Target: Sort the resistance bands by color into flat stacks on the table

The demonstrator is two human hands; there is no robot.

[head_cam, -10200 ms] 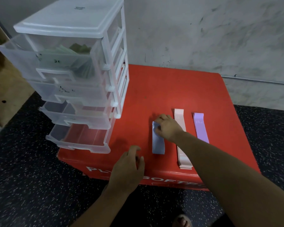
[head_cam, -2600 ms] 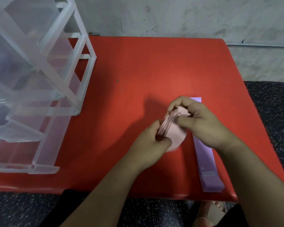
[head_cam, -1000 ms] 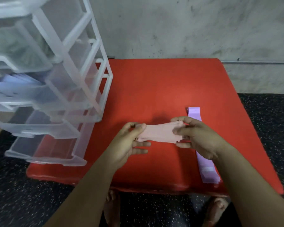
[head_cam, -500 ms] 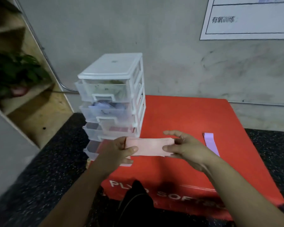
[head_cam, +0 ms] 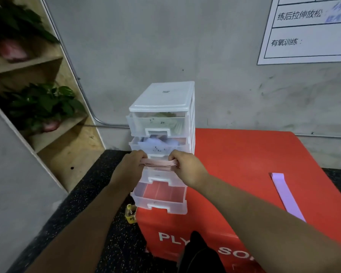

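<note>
Gripping with left hand (head_cam: 132, 164) one end of a bundle of pale pink flat elastic bands (head_cam: 158, 162), with right hand (head_cam: 187, 168) the other, held before the translucent white plastic drawer tower (head_cam: 161, 99). Farther right, flat on the red padded table (head_cam: 244, 154): lilac flat elastic band (head_cam: 285, 196).

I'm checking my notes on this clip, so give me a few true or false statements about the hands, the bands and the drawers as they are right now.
1. The left hand and the right hand each grip one end of the pink bands. True.
2. The purple band lies inside the bottom drawer. False: it lies flat on the red box, to the right of the drawer unit.
3. The drawer unit stands on the floor. False: it stands on the left part of the red box.
4. The bottom drawer is pulled out. True.
</note>
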